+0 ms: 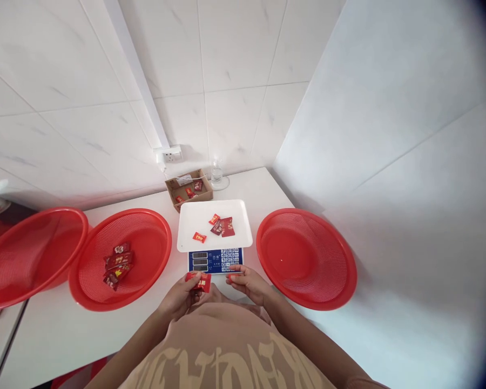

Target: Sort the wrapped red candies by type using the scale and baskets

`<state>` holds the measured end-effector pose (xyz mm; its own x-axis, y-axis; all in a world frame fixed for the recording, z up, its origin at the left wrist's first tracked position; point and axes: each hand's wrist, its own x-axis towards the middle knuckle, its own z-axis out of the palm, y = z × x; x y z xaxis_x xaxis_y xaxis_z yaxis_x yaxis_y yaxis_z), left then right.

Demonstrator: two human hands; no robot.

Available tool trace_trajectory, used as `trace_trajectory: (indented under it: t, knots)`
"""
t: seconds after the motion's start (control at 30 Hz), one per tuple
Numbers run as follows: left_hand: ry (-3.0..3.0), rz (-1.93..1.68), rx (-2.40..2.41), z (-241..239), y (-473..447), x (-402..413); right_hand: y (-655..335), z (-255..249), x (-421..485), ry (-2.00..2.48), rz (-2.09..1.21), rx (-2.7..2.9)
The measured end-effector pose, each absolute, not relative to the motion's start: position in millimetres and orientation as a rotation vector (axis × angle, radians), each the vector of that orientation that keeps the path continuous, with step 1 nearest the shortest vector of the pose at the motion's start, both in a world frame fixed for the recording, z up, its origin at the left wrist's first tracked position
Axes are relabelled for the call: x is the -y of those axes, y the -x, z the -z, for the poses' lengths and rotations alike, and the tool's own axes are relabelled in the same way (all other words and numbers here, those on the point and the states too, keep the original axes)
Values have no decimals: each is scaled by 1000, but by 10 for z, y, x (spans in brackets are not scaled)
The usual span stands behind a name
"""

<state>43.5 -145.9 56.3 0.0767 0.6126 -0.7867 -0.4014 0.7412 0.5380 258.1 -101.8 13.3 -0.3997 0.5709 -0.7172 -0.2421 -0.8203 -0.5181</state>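
Note:
My left hand point(183, 294) is closed on a red snack packet point(203, 282) in front of the scale. Just to the right, my right hand point(249, 283) pinches a small red packet point(235, 276), mostly covered by the fingers. Behind both hands stands a digital scale with a blue keypad panel point(216, 259) and a white weighing tray point(192, 216). On the tray lie a small red packet point(200, 237) on the left and a little group of red and dark red packets point(227, 227) right of centre.
A red basket point(166, 259) holding several dark red packets stands left, with another red basket point(81, 216) beyond it. One more red basket point(263, 227) is on the right. Behind the scale are a cardboard box point(178, 201) with packets, a glass jar point(216, 174) and a wall socket point(172, 155).

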Motion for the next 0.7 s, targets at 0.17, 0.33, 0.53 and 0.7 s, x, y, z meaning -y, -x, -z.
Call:
trace_trajectory:
  t: [0.17, 0.33, 0.53, 0.7]
  knots:
    - [-159, -848, -1279, -596, -404, 1472, -2580, -215, 922, 1340, -2166, 522]
    - [-136, -904, -1225, -721, -392, 1464, -2547, -252, 899, 1249, -2135, 460]
    - [-150, -958, -1201, -808, -383, 1444, -2573, -325, 916, 1305, -2023, 397]
    - [-116, -989, -1150, -902, -444, 1442, -2618, -433, 921, 1279, -2009, 424]
